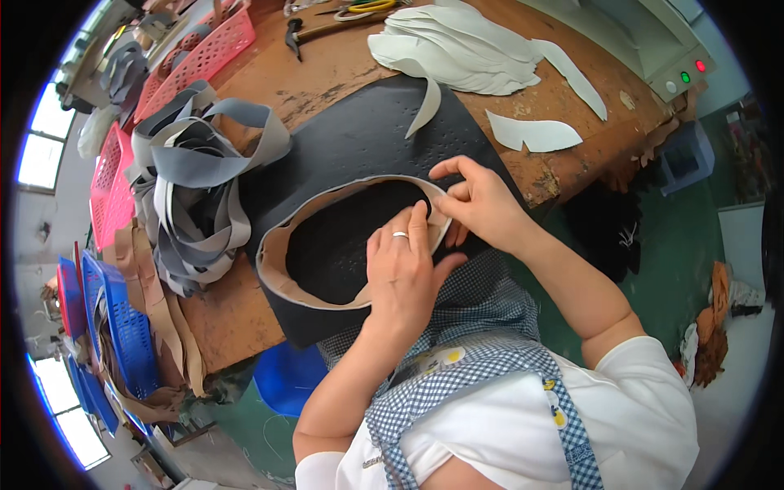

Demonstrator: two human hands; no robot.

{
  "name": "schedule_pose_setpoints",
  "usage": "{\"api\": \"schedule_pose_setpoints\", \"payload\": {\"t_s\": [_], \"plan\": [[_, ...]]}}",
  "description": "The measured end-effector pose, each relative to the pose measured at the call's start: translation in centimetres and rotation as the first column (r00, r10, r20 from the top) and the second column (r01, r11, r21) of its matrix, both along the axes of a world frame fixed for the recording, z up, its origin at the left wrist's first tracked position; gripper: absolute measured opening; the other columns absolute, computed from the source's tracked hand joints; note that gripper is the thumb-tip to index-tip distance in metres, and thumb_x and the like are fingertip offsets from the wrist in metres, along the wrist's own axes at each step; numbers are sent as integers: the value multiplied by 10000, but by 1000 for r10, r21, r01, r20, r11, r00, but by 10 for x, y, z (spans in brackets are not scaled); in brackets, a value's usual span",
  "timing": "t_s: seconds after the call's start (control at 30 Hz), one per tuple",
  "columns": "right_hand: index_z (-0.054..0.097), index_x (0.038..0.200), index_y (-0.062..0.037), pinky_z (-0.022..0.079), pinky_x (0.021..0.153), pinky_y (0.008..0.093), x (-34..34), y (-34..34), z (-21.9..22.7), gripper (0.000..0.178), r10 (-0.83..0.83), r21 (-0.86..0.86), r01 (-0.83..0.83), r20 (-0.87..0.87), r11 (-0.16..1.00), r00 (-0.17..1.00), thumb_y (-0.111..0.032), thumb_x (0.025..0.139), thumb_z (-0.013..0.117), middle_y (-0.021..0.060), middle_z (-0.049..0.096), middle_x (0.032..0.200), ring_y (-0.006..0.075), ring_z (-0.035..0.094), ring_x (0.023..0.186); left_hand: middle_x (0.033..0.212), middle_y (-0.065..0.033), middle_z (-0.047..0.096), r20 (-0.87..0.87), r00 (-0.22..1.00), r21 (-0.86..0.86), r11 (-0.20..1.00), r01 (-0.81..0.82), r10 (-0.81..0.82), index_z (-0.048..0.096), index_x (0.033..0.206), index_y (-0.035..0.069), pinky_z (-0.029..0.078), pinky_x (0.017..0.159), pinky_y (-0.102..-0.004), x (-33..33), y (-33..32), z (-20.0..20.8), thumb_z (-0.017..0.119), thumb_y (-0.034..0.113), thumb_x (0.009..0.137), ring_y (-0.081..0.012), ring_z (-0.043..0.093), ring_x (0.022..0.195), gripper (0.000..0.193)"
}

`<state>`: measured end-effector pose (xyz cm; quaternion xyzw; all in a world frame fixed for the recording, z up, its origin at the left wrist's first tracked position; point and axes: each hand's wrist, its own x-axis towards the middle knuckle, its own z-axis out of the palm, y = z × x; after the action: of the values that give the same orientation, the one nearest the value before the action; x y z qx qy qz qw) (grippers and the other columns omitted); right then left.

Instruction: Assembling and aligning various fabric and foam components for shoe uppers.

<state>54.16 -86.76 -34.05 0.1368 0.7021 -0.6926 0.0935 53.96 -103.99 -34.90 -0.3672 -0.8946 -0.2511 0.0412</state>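
Observation:
A beige looped band [276,265], leather-like with a pale rim, stands as an oval on a black mat [327,151]. My left hand [400,265], wearing a ring, reaches over its near side. The fingers are stretched out, and their tips lie against the inner wall at the right end; the thumb points away to the right. At that same end, my right hand [478,204] pinches the band's edge between thumb and fingers, index finger bent above. The section of band under my left hand is hidden.
Grey strips [192,188] are heaped left of the mat. White cut pieces [457,45] lie at the back, near a hammer [335,28]. Pink baskets [196,61] and a blue basket [122,318] line the left. A machine with lit buttons [684,77] stands back right.

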Motion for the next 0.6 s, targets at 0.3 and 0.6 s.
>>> {"api": "schedule_pose_setpoints", "payload": {"t_s": [0.3, 0.6], "plan": [[596, 1078, 5, 511, 677, 353, -4, -4, 9, 431, 214, 600, -77, -160, 796, 964, -306, 814, 733, 96, 656, 695, 254, 665, 688, 638, -52, 596, -119, 992, -35, 998, 46, -50, 634, 893, 27, 466, 618, -334, 15, -7, 3, 647, 19, 806, -209, 608, 596, 88], [638, 996, -34, 518, 784, 451, -69, -33, 0, 313, 496, 786, -112, -266, 608, 827, -252, 788, 723, 171, 689, 792, 347, 673, 832, 920, -115, 654, -353, 926, 19, 990, -138, 135, 594, 1119, 23, 506, 754, -389, -49, -47, 56, 823, 237, 700, -302, 632, 849, 523]]}}
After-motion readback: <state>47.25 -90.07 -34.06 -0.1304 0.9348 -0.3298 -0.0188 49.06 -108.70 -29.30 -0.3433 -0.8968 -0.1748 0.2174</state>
